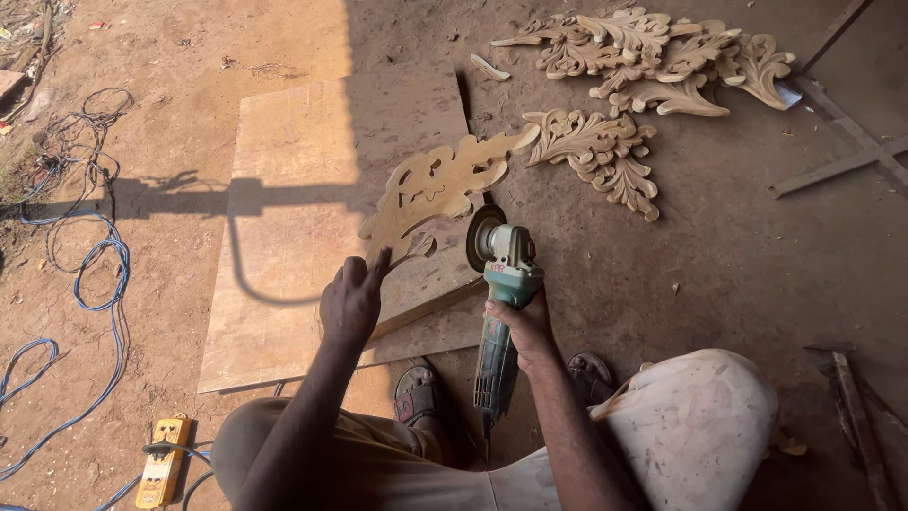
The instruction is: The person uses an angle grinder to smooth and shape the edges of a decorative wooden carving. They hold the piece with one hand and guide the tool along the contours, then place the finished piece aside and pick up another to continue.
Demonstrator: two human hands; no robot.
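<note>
gripping a carved wooden panel [430, 189] left-handed [350, 303], right hand [525, 326] clutching a green grinder [501, 312] over plywood [303, 218] on dirt floor [719, 255].

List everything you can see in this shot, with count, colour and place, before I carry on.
carved panel: one, pale wood, held at its lower end on the board
angle grinder: one, green and grey, disc beside the panel's lower end
board: one, light plywood sheet, flat on the ground at centre left
finished carvings: a pile, exact count unclear, pale wood, on the ground at upper right
cable: blue, looped on the ground at left
power strip: one, yellow, bottom left
metal bars: grey, crossed, far right
sandals: two, dark, on the person's feet below the board
left hand: fingers gripping the panel
right hand: wrapped round the grinder body
</note>
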